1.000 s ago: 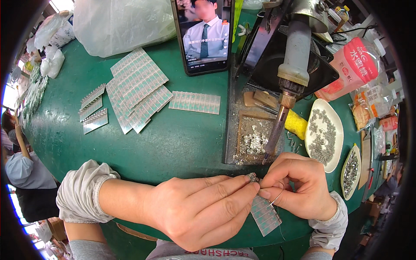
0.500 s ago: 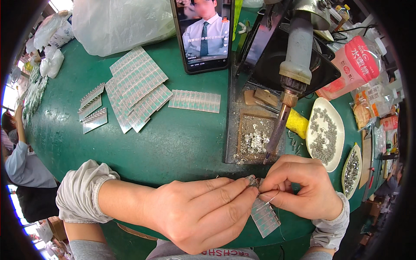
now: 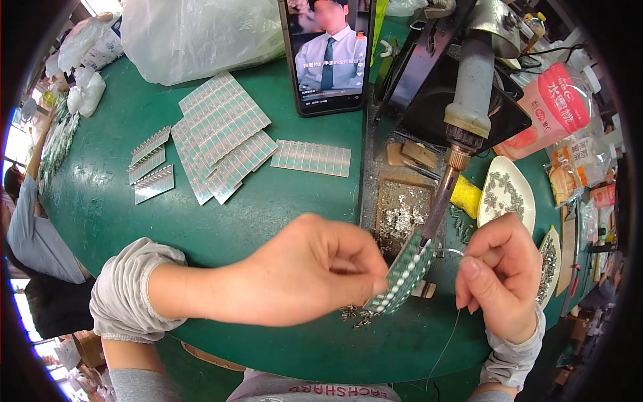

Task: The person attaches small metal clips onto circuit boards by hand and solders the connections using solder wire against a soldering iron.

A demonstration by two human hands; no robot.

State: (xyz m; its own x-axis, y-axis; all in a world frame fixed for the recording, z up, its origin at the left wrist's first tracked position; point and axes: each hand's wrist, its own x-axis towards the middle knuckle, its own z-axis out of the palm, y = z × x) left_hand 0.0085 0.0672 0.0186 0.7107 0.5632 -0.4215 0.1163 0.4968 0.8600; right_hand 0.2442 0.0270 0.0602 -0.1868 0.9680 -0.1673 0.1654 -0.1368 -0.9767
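Between thumb and fingers, my left hand [image 3: 288, 275] grips a green circuit board strip [image 3: 402, 278] by its lower left side. The strip is tilted, with a row of white spots along it and small metal pins at its lower end. Its upper end is at the tip of a soldering iron [image 3: 442, 201]; whether they touch I cannot tell. On the right, my right hand [image 3: 502, 278] pinches thin solder wire [image 3: 452, 250], which reaches toward the strip near the tip. A loose length of it trails down below the hand.
Flat board panels [image 3: 224, 127] and pinned strips [image 3: 153, 182] lie at left. A phone [image 3: 328, 60] stands behind. Metal scraps fill a tray [image 3: 383, 184] beneath the iron. Plates of small parts [image 3: 526, 201] sit right, near a pink pouch [image 3: 549, 100]. Another person [image 3: 40, 228] is far left.
The board strip has come up from near my body to the iron tip, its green side now showing. My hands have parted, the right moving up and right with the solder wire.
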